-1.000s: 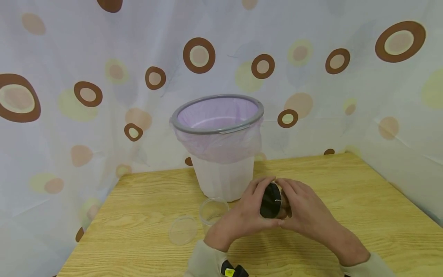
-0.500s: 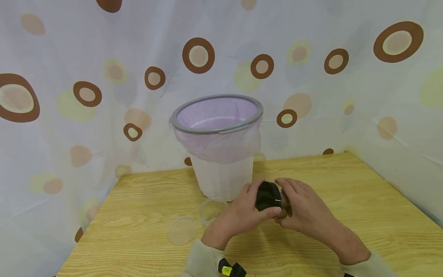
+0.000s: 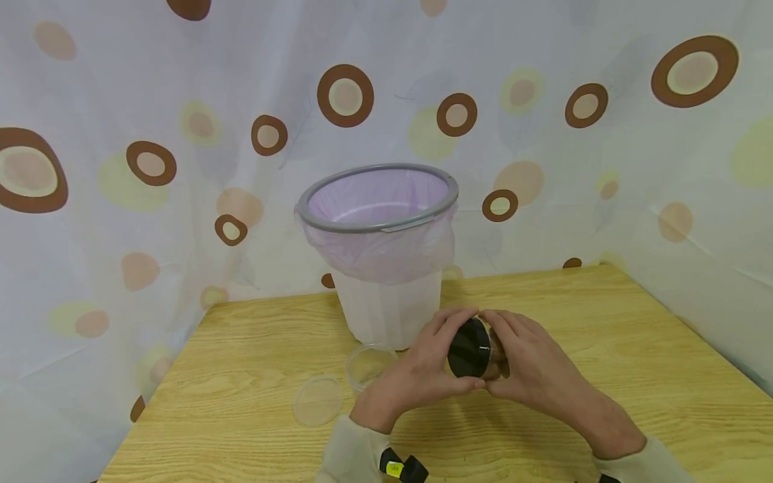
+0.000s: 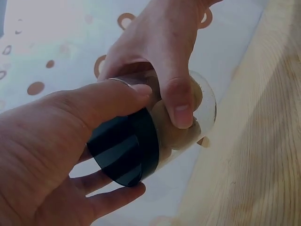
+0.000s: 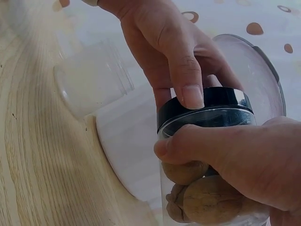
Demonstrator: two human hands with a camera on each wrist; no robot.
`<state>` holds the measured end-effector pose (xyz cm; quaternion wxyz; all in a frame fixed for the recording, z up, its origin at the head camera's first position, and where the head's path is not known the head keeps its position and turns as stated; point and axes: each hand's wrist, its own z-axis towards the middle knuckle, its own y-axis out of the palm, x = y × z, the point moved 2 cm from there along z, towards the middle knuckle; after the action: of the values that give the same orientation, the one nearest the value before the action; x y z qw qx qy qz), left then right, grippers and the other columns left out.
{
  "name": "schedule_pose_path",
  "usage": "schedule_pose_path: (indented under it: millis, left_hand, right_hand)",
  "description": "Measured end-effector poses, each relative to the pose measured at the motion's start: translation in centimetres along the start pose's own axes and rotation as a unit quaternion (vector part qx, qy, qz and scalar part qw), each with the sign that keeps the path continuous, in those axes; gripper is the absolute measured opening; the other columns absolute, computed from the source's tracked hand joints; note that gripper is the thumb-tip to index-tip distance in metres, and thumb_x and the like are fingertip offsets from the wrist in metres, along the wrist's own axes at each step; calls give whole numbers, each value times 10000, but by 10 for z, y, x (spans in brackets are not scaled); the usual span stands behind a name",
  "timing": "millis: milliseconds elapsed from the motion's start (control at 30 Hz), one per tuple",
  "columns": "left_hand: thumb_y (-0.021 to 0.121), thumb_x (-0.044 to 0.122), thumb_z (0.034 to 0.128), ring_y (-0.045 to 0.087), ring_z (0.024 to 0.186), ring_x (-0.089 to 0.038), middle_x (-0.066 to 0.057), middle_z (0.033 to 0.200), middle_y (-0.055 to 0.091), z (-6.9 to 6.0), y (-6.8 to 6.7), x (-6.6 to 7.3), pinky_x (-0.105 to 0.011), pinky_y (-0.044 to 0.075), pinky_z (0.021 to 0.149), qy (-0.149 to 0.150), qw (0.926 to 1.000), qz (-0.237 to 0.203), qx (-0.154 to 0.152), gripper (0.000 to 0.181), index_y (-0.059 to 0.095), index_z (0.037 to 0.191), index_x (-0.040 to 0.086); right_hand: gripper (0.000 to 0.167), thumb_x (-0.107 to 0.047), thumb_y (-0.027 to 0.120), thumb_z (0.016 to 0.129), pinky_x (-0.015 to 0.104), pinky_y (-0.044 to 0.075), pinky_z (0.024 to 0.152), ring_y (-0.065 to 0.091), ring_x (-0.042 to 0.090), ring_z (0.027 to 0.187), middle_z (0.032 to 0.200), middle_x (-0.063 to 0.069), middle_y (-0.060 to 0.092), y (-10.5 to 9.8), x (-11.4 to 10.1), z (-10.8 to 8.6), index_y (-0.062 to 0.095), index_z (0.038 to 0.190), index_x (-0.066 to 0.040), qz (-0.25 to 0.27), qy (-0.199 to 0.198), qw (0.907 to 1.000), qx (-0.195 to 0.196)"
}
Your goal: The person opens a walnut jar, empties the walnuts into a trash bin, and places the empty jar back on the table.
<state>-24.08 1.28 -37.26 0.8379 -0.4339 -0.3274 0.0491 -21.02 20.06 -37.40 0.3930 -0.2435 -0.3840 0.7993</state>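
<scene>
A clear jar (image 5: 209,169) of walnuts (image 5: 214,200) with a black screw lid (image 3: 469,347) is held tilted above the table, its lid end toward the left. My left hand (image 3: 419,365) has its thumb and fingers around the lid. Around the jar's clear body my right hand (image 3: 534,365) grips, thumb along its side in the left wrist view. The lid (image 4: 124,148) sits on the jar mouth. Left of my hands stands an open clear jar (image 3: 370,365), partly behind my left wrist. A clear round lid (image 3: 318,400) lies flat beside it.
A white bin (image 3: 389,308) with a grey rim and a purple liner bag stands at the back of the wooden table (image 3: 253,362), just behind the open jar. A patterned curtain (image 3: 543,147) hangs behind and on both sides.
My left thumb and fingers have shifted around the lid, turning over its face and then back to its edge. My right hand keeps its grip on the jar. The other things stay put.
</scene>
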Motion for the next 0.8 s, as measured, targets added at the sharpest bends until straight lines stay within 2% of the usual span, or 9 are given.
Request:
schedule_pose_path:
  millis: [67, 133, 367, 533, 667, 800]
  left_hand:
    - [814, 279, 827, 417, 1366, -180, -43, 1518, 330, 0, 0, 0, -295, 426, 1103, 92, 9999, 44, 44, 936, 232, 1557, 216]
    - [808, 318, 830, 448, 1335, -181, -47, 1494, 361, -1, 0, 0, -287, 443, 1081, 19, 9998, 154, 77, 924, 243, 1555, 219]
    - [777, 446, 831, 528, 1203, -184, -50, 1409, 434, -3, -1, 3, -284, 498, 988, -666, 9972, 255, 207, 872, 292, 1533, 264]
    - [750, 524, 829, 552, 1137, -191, -56, 1358, 463, -4, -2, 4, -299, 517, 939, -1099, 9935, 214, 223, 847, 323, 1513, 263]
    - [742, 534, 832, 552, 1098, -183, -68, 1337, 477, -4, -2, 3, -282, 515, 905, -1248, 9919, 108, 195, 827, 348, 1494, 235]
    - [723, 535, 848, 538, 1105, -161, -57, 1364, 469, -4, -3, 3, -266, 507, 913, -1217, 9925, 53, 134, 814, 337, 1500, 237]
  right_hand:
    - [932, -271, 930, 574, 541, 492, 959, 587, 351, 1160, 1273, 160, 604, 0, 0, 0, 497, 1353, 1, 11, 15, 10000, -52]
    - [935, -285, 934, 582, 541, 493, 960, 580, 354, 1173, 1281, 161, 601, 1, 0, 0, 493, 1356, -1, 35, 38, 9999, -111]
    - [907, -330, 911, 633, 530, 511, 943, 583, 353, 1187, 1307, 161, 591, 1, 1, 0, 483, 1367, -14, 72, 180, 9994, -297]
    - [917, -334, 928, 607, 528, 521, 925, 595, 357, 1167, 1288, 165, 598, 1, 0, 0, 491, 1348, -15, 27, 143, 9996, -246]
    - [927, -333, 938, 592, 528, 518, 929, 596, 356, 1166, 1283, 160, 599, 2, -1, 0, 495, 1343, -19, 15, 118, 9996, -249]
    - [925, -350, 928, 608, 524, 514, 943, 594, 353, 1176, 1290, 157, 599, 1, -1, -1, 491, 1353, -21, -14, 95, 9996, -280]
